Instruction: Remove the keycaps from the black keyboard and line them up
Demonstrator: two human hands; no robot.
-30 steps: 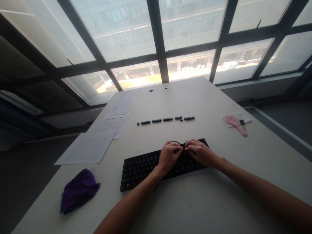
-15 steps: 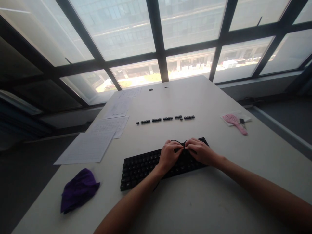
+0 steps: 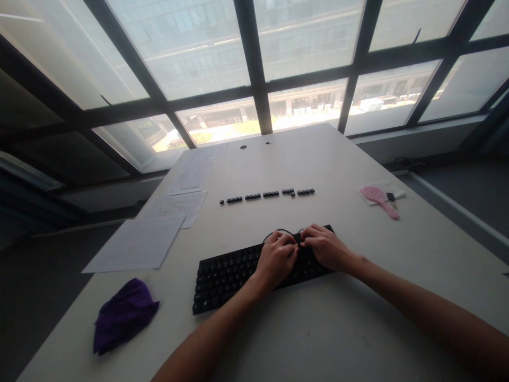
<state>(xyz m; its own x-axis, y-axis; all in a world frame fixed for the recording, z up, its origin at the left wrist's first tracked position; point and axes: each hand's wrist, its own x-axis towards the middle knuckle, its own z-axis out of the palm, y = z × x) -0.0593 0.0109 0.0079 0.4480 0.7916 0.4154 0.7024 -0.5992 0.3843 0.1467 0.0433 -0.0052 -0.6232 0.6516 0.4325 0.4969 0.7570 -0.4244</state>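
Observation:
A black keyboard (image 3: pixel 226 276) lies tilted on the white table. My left hand (image 3: pixel 276 258) is over its middle with the fingers curled together; whatever they hold, if anything, is hidden. Close beside it, my right hand (image 3: pixel 324 246) bends over the keyboard's right part, thumb and fingertips drawn together near the top rows. What is between those fingertips is too small and dark to make out. A thin black cable-like loop (image 3: pixel 274 232) arches behind the hands. Farther off, small black keycaps (image 3: pixel 253 197) stand in a row of short groups, one keycap (image 3: pixel 293 195) sitting just below the line.
Printed sheets of paper (image 3: pixel 135 244) overlap along the table's left side. A crumpled purple cloth (image 3: pixel 125 317) lies at the front left. To the right, a pink hairbrush (image 3: pixel 379 199) rests partly on a clear wrapper, beside a small black item (image 3: pixel 391 197). Windows rise behind the table.
The fingertips of my two hands, touching earlier, have parted slightly. My left fingers have curled in more over the keys. The whole view has shifted a little.

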